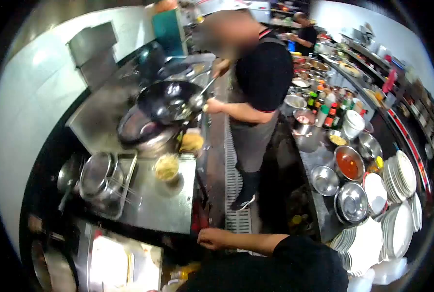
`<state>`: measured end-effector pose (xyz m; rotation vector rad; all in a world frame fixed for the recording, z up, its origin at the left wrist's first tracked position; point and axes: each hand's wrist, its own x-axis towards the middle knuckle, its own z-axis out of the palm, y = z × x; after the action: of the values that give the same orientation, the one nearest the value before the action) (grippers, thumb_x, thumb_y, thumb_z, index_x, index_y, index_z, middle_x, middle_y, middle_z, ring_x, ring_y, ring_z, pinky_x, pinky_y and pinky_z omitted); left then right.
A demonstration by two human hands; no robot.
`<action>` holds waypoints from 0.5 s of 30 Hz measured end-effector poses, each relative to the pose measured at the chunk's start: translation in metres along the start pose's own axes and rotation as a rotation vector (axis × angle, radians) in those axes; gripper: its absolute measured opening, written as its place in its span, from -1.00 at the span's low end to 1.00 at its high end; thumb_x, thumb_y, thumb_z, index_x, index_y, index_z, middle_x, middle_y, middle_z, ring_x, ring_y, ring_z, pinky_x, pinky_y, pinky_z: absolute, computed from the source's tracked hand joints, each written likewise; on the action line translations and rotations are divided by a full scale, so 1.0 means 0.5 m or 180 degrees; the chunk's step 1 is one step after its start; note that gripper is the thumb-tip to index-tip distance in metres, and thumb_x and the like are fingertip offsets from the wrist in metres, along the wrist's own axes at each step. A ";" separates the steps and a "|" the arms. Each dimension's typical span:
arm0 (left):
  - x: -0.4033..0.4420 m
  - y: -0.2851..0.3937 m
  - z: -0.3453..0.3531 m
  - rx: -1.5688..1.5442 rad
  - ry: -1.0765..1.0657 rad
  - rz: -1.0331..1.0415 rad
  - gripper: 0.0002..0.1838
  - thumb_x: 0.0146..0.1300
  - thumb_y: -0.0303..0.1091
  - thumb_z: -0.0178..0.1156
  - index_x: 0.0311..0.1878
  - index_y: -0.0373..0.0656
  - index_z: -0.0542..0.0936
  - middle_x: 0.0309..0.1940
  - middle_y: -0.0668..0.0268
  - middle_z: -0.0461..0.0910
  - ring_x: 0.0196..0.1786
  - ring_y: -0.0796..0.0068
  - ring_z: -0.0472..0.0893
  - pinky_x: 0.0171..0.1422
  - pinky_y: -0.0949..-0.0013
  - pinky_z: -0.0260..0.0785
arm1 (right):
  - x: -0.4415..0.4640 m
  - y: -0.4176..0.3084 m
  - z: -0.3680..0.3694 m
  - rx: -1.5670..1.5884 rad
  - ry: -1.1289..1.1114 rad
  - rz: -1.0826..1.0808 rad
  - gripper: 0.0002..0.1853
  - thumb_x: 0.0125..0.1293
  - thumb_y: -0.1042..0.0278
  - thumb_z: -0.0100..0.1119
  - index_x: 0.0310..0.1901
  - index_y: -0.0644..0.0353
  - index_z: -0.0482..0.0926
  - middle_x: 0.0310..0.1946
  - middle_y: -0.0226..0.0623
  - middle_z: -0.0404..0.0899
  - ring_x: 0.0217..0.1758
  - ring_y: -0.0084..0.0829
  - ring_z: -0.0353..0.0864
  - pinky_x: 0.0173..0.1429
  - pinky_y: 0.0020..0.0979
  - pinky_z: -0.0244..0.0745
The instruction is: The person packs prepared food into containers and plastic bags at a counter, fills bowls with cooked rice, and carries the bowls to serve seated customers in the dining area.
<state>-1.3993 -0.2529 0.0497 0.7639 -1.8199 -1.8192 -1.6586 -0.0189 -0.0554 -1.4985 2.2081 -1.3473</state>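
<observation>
My right hand (214,238) reaches leftward across the bottom middle, just beyond the near corner of the steel counter (178,214). Its fingers are curled, and whatever lies inside them, if anything, is hidden. Small red parts (197,221) show blurred beside it, under the counter edge. On that counter stands a bowl of pale yellowish food (167,168). To its left, round strainers (97,173) rest over a metal tray (124,192). Of my left hand nothing clear shows.
A co-worker (260,73) holds a ladle (197,101) over a black wok (166,102). Yellow food (191,142) sits near the stove. Along the right table stand bottles (330,114), steel bowls (351,202), red sauce (349,164) and stacked plates (360,246). Another person (305,36) stands farther back.
</observation>
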 end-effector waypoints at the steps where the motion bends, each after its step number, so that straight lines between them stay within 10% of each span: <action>1: -0.001 -0.012 -0.013 0.0072 0.0106 -0.0091 -0.86 0.30 -0.35 0.05 -0.19 -0.20 0.50 -0.50 0.42 0.43 -0.47 0.65 0.31 -0.38 0.58 0.16 | 0.001 0.003 0.013 0.0095 -0.0113 -0.0031 -0.85 0.11 0.43 0.12 -0.25 0.21 0.49 -0.28 -0.20 0.46 -0.15 -0.17 0.48 -0.08 -0.27 0.42; 5: -0.016 -0.104 -0.090 0.0284 0.0245 0.0088 -0.74 0.24 -0.38 0.09 -0.01 -0.22 0.47 -0.38 0.32 0.53 -0.43 0.57 0.40 -0.32 0.52 0.28 | 0.028 -0.042 -0.032 0.0161 -0.0165 0.0106 -0.86 0.08 0.48 0.14 -0.28 0.21 0.52 -0.30 -0.19 0.48 -0.16 -0.18 0.48 -0.08 -0.30 0.42; 15: -0.050 -0.017 -0.027 0.0112 0.1008 -0.0244 -0.96 0.27 -0.47 0.04 -0.28 -0.22 0.46 -0.52 0.31 0.52 -0.54 0.70 0.37 -0.47 0.64 0.16 | 0.059 -0.021 -0.002 0.0361 -0.0199 -0.0006 -0.81 0.08 0.43 0.16 -0.24 0.22 0.51 -0.29 -0.16 0.47 -0.21 -0.14 0.51 -0.14 -0.27 0.47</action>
<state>-1.3710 -0.2461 0.0434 1.0809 -1.6390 -1.6070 -1.6666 -0.0429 -0.0372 -1.4822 2.0568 -1.3817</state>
